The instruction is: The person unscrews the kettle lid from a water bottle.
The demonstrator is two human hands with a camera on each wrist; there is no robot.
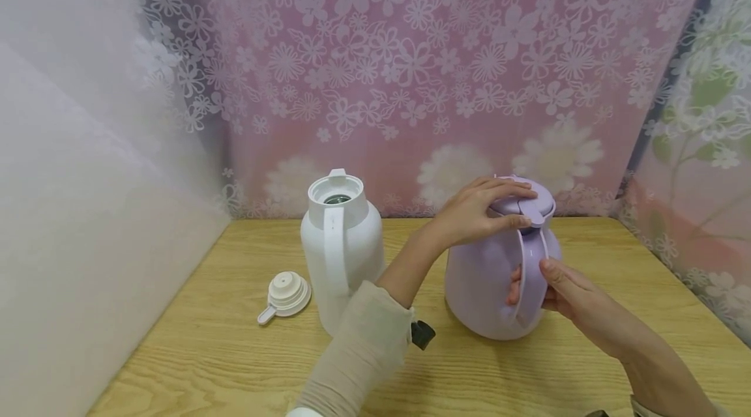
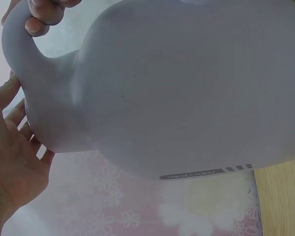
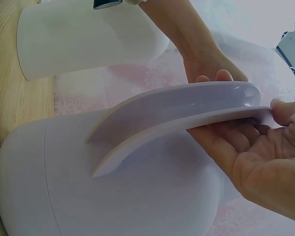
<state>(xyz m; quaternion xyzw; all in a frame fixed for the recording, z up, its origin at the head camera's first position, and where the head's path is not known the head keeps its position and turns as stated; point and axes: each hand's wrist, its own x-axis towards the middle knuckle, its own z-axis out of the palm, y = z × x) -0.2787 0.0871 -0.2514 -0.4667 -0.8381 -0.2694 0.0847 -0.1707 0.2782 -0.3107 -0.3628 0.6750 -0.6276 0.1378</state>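
A lavender vacuum jug [image 1: 481,287] stands on the table at the right. My right hand [image 1: 572,290] grips its handle [image 1: 534,267], thumb on the near side and fingertips showing through the loop. On top, my left hand [image 1: 478,212] holds the round lavender lid [image 1: 542,199], fingers across it and thumb by its tab. The left wrist view shows the left fingers spread about the jug's top end. To the left stands a white vacuum jug [image 1: 346,247], its mouth uncovered. A white stopper [image 1: 286,293] with a tab lies beside it.
The left forearm crosses in front of the white jug, and a black piece [image 1: 422,334] shows by the sleeve. A pink flowered curtain [image 1: 411,78] hangs behind the wooden table [image 1: 193,352]. A white wall [image 1: 88,176] borders the left side.
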